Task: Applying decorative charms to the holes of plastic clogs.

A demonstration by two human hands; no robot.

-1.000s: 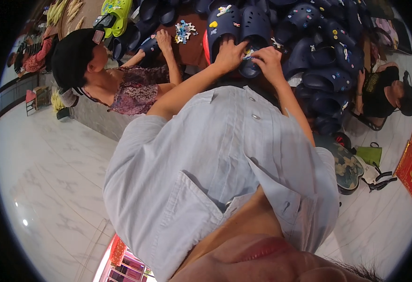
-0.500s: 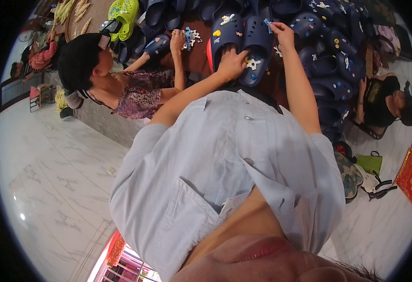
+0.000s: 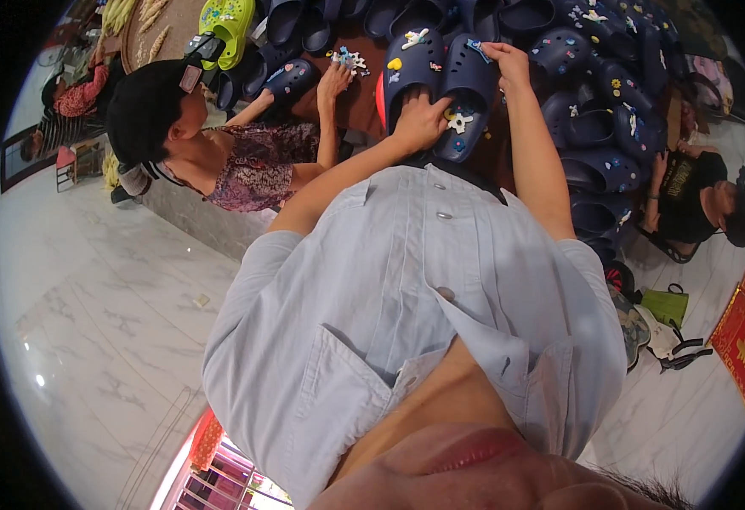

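Observation:
A pair of navy clogs point(image 3: 440, 81) with small coloured charms lies on the brown table in front of me. My left hand point(image 3: 422, 119) grips the toe of the left clog, thumb beside a white flower charm point(image 3: 458, 122). My right hand point(image 3: 508, 61) reaches to the far end of the right clog and pinches a small blue charm point(image 3: 477, 47) there. My light blue shirt fills the middle of the view.
A person in a black cap point(image 3: 147, 110) sits at my left, a hand point(image 3: 334, 82) by a white and blue charm point(image 3: 351, 59). Several navy clogs point(image 3: 594, 93) are heaped on the right, lime green clogs point(image 3: 226, 24) at the back left. Another person in black point(image 3: 696, 200) sits at the far right.
My right hand has gone from the near part of the clogs up to their far end. My left hand stays on the clog toe. The other person's hand stays by the charms.

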